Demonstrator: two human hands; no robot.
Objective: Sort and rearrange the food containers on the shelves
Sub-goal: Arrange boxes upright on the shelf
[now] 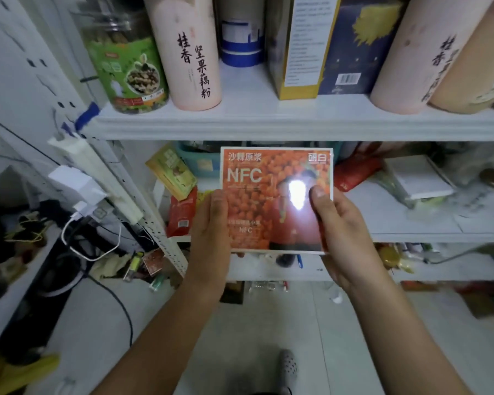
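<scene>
Glossy orange box (268, 189), glare-struck

Dim, soft picture; white glare on the orange box (268, 195), edges warped

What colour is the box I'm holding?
Orange NFC box with a white border, seen in the head view.

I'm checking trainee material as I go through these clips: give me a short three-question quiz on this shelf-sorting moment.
1. True or false: the left hand and the right hand both grip the orange box.
2. On the upper shelf, what stands directly left of the leftmost pink canister? A) a green-labelled jar B) a blue bowl C) a red pouch
3. Which large Latin letters are printed on the orange box?
Key: 1 true; 2 A; 3 NFC.
</scene>
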